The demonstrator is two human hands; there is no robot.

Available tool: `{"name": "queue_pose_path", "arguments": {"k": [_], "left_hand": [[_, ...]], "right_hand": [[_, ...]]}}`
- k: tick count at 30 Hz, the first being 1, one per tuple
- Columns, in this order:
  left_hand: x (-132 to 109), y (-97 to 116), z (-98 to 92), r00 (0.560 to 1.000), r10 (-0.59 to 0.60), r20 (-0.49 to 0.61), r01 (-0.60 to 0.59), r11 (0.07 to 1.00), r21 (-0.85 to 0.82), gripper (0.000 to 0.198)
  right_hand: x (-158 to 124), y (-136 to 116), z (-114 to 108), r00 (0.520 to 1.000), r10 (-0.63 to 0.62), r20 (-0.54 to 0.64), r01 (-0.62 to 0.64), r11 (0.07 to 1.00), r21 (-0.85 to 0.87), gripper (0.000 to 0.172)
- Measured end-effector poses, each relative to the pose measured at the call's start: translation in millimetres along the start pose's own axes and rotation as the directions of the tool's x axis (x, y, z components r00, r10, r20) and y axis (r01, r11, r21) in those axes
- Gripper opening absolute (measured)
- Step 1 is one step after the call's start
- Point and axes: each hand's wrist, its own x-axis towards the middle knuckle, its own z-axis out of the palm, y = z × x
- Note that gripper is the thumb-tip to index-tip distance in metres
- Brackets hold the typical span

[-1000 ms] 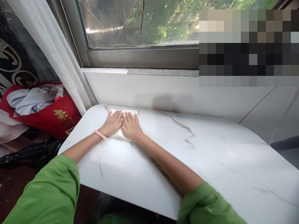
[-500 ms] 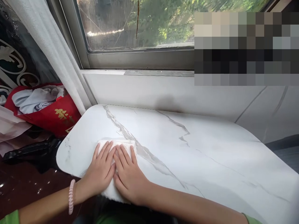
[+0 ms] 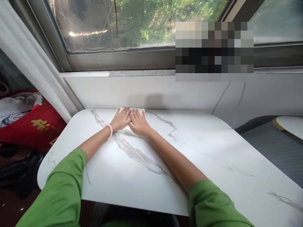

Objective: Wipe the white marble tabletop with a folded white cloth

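A white cloth lies folded on the marble-patterned white table, at its far edge against the wall. My left hand rests flat on the cloth's left part, fingers stretched out, with a pink coil band at the wrist. Beside it, my right hand presses flat on the right part, the two hands touching near the thumbs and index fingers. Both palms cover much of the cloth; its far rim and near edge show.
A window sits above the white wall. A pale curtain hangs at left, near a red bag with clothes in it. At right stands a grey ribbed seat with another white tabletop beyond.
Both hands have slid the cloth away from the table's near edge to its far edge by the wall. My arms are now stretched out, and the view has shifted to the right.
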Motion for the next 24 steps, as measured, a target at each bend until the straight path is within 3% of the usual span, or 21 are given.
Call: {"name": "queue_pose_path", "arguments": {"k": [2, 5, 9, 12, 16, 18, 21, 24], "left_hand": [[22, 0, 5.0, 1.0, -0.006, -0.021, 0.006, 1.0, -0.012, 0.044], [32, 1, 8.2, 0.999, -0.019, -0.044, 0.019, 1.0, -0.018, 0.044], [22, 5, 6.7, 0.998, -0.019, -0.056, 0.02, 1.0, 0.003, 0.045], [4, 23, 3.7, 0.997, -0.045, -0.062, 0.047, 0.998, 0.032, 0.046], [-38, 66, -0.1, 0.992, -0.104, -0.07, 0.106, 0.994, 0.038, 0.049], [-64, 90, -3.0, 0.996, -0.074, -0.049, 0.075, 0.997, 0.012, 0.052], [-102, 122, -9.7, 0.995, 0.092, -0.044, -0.094, 0.994, -0.052, 0.057], [-127, 145, -16.3, 0.968, 0.252, -0.022, -0.252, 0.956, -0.153, 0.062]], "right_hand": [[12, 17, -1, 1.0, 0.02, -0.008, -0.02, 1.0, 0.011, 0.056], [19, 27, -2, 1.0, 0.014, 0.0, -0.014, 1.0, 0.018, 0.054], [12, 25, -5, 1.0, 0.0, -0.004, 0.0, 1.0, 0.009, 0.054], [-6, 22, -8, 1.0, -0.03, 0.0, 0.03, 1.0, 0.003, 0.055], [-58, 19, -15, 0.985, -0.175, 0.004, 0.175, 0.984, -0.021, 0.055], [-95, 15, -22, 0.968, -0.251, 0.005, 0.251, 0.968, -0.023, 0.055], [-153, 6, -36, 0.954, -0.299, -0.005, 0.299, 0.954, 0.02, 0.058], [-203, -2, -50, 0.964, -0.265, 0.029, 0.262, 0.963, 0.069, 0.065]]}}
